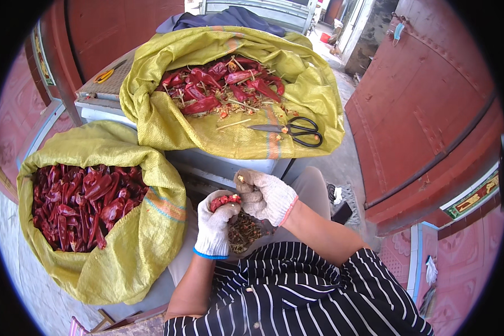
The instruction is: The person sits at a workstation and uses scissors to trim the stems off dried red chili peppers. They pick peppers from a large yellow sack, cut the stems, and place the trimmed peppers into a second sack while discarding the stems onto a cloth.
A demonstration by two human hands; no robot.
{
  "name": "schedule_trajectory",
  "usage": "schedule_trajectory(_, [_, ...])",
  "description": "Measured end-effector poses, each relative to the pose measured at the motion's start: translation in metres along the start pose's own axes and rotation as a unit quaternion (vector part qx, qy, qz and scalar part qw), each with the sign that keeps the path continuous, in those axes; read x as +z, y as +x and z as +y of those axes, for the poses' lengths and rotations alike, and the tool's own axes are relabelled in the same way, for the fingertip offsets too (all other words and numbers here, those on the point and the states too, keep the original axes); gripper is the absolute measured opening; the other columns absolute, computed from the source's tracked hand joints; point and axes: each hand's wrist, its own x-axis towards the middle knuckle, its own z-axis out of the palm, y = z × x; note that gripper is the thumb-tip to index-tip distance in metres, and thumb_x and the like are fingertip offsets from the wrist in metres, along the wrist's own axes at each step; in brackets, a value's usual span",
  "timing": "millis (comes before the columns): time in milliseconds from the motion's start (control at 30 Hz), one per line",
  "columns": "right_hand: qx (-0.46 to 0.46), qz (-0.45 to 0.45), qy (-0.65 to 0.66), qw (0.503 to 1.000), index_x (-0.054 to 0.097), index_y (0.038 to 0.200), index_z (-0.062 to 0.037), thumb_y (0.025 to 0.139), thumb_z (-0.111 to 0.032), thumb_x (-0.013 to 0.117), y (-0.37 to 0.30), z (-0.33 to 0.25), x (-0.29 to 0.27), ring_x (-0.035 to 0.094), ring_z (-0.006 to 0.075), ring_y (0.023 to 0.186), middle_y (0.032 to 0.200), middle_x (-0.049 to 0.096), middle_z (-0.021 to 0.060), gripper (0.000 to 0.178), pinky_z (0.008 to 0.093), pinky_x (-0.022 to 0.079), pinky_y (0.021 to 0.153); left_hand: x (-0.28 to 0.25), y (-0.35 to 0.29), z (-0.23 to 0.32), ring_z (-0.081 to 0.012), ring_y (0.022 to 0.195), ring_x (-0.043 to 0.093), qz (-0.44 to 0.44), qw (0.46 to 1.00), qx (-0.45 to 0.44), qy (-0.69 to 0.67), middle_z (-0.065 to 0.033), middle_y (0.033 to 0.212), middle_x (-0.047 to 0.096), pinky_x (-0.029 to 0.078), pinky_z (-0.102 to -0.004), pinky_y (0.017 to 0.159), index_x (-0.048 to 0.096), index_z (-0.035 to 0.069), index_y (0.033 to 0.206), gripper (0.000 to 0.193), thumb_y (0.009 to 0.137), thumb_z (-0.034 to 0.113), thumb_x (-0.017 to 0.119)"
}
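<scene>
My left hand (214, 227), in a white knitted glove with a blue cuff, is closed around a dried red chili pepper (224, 201). Close beside it, my right hand (270, 196) wears a similar glove with a soiled fingertip area. Its fingers are curled together near the pepper's end; whatever they may pinch is hidden. Pale bits cling to that glove. Below both hands lies a heap of stems and scraps (242, 232). Ahead, a spread yellow woven sack (207, 131) bears whole red chilies (204, 78), loose seeds and stems, and black-handled scissors (288, 130).
An upright yellow sack (134, 252) full of red chilies (75, 207) stands at my left. Orange-handled scissors (104, 75) lie on the surface behind. A red metal door (414, 106) stands at right, with a dark phone-like object (341, 214) near my knee.
</scene>
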Motion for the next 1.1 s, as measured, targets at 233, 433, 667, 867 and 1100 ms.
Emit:
schedule_trajectory(233, [-0.135, 0.086, -0.747, 0.646, 0.071, 0.099, -0.0051, 0.089, -0.027, 0.065, -0.041, -0.05, 0.025, 0.069, 0.0343, 0.084, 0.09, 0.07, 0.0171, 0.024, 0.0417, 0.054, 0.079, -0.008, 0.002, 0.006, -0.0167, 0.062, 0.057, -0.01, 0.999, 0.003, -0.051, -0.0107, 0.08, 0.063, 0.048, -0.0285, 0.057, 0.065, -0.004, 0.099, 0.024, 0.076, 0.001, 0.066])
schedule_trajectory(433, [-0.189, 0.178, -0.781, 0.567, 0.072, 0.093, -0.003, 0.089, -0.032, 0.065, -0.019, -0.114, 0.037, 0.068, 0.0346, 0.085, 0.088, 0.07, 0.0191, 0.03, 0.0407, 0.052, 0.079, -0.004, 0.005, 0.007, -0.0227, 0.073, 0.062, -0.096, 0.989, 0.03, -0.111, -0.0142, 0.084, 0.065, 0.054, -0.0351, 0.069, 0.065, -0.004, 0.097, 0.023, 0.075, 0.005, 0.066])
schedule_trajectory(667, [-0.273, 0.299, -0.82, 0.404, 0.07, 0.108, -0.0036, 0.09, -0.043, 0.06, 0.096, -0.15, 0.025, 0.068, 0.0386, 0.103, 0.105, 0.071, 0.0223, 0.044, 0.0479, 0.053, 0.089, -0.002, 0.008, 0.006, -0.0245, 0.079, 0.063, -0.115, 0.99, 0.033, -0.075, -0.0109, 0.084, 0.065, 0.055, -0.0384, 0.075, 0.065, 0.002, 0.095, 0.03, 0.074, 0.016, 0.08])
schedule_trajectory(867, [-0.301, 0.327, -0.775, 0.448, 0.073, 0.099, -0.0049, 0.093, -0.038, 0.057, 0.128, -0.156, 0.011, 0.068, 0.0403, 0.102, 0.104, 0.071, 0.0234, 0.037, 0.0493, 0.053, 0.089, -0.009, 0.008, 0.007, -0.024, 0.081, 0.061, -0.102, 0.99, 0.049, -0.083, -0.0096, 0.083, 0.062, 0.054, -0.0403, 0.08, 0.063, 0.004, 0.09, 0.027, 0.07, 0.01, 0.08])
schedule_trajectory(1100, [-0.248, 0.287, -0.816, 0.436, 0.07, 0.107, -0.0025, 0.087, -0.046, 0.064, 0.12, -0.156, 0.018, 0.068, 0.0389, 0.103, 0.104, 0.071, 0.0234, 0.049, 0.0448, 0.051, 0.092, -0.009, 0.008, 0.001, -0.0235, 0.086, 0.065, -0.114, 0.986, 0.057, -0.104, -0.0124, 0.089, 0.065, 0.056, -0.042, 0.088, 0.063, -0.001, 0.095, 0.027, 0.07, 0.001, 0.073])
